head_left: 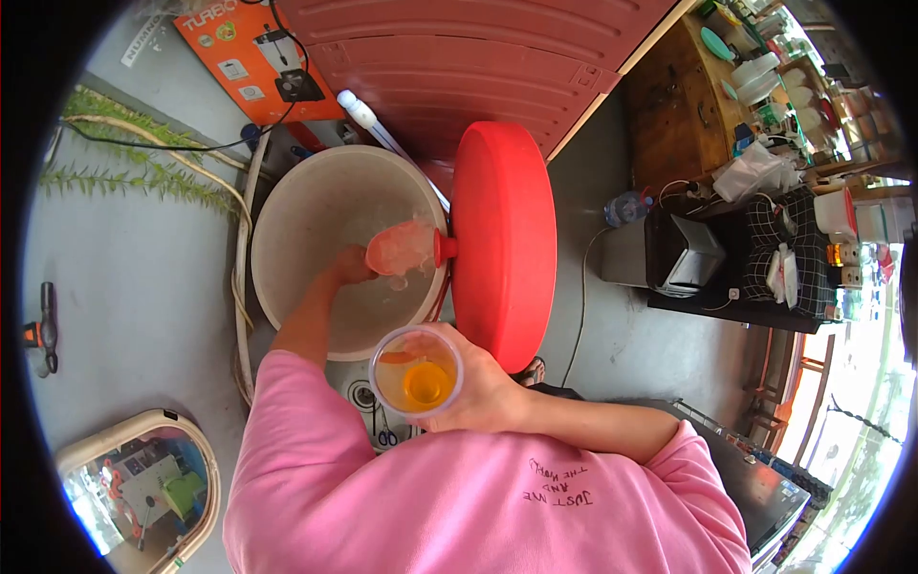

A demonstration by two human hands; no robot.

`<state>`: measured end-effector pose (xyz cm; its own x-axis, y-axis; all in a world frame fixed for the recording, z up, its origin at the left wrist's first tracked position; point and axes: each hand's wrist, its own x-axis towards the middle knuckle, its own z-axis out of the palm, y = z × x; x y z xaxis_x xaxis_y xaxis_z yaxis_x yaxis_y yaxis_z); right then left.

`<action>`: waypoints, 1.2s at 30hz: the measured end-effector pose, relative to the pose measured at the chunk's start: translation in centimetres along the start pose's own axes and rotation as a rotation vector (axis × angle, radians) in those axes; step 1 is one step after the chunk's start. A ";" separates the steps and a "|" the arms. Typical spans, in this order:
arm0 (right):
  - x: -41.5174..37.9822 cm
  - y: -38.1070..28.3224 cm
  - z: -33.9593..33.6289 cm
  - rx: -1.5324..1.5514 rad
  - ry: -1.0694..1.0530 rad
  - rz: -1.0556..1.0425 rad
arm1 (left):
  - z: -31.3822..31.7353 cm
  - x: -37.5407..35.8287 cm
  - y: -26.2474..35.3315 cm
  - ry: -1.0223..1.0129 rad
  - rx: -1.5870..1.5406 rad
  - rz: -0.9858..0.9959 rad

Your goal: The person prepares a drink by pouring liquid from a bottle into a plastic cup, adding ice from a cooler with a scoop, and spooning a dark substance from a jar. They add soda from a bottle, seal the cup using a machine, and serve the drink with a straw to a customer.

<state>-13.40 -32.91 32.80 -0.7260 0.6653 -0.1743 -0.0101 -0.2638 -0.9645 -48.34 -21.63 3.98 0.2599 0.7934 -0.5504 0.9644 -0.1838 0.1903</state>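
My left hand (350, 265) reaches down into a round cooler with a pale inside (316, 206). It grips a red scoop (404, 249) loaded with ice, held over the cooler's right side. The cooler's red lid (504, 239) stands open on edge just to the right of the scoop. My right hand (481, 390) holds a clear plastic cup (417, 371) close to my chest, below the scoop. An orange liquid fills the bottom of the cup. My pink sleeves cover both upper arms.
An orange box (256, 57) leans at the back by a red shutter. A mirror (143, 488) lies at lower left and a hand tool (43, 330) on the grey floor. At right stand a water bottle (626, 206) and a dark table (736, 287) with appliances.
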 end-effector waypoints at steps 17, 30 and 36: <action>10.5 2.5 4.5 -0.444 0.260 -0.002 | -15.5 -18.6 -0.3 0.392 -0.656 -0.219; 19.1 3.7 4.7 -0.791 0.275 -0.223 | -22.9 -31.6 4.9 0.140 -0.348 -0.673; 20.1 4.9 5.2 -0.711 0.229 -0.207 | -23.0 -32.5 5.2 0.172 -0.259 -0.701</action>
<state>-31.64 -24.50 25.59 -0.5963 0.8004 0.0611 0.3703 0.3418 -0.8637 -52.91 -35.01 41.59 -0.4400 0.7572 -0.4828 0.8527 0.5208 0.0397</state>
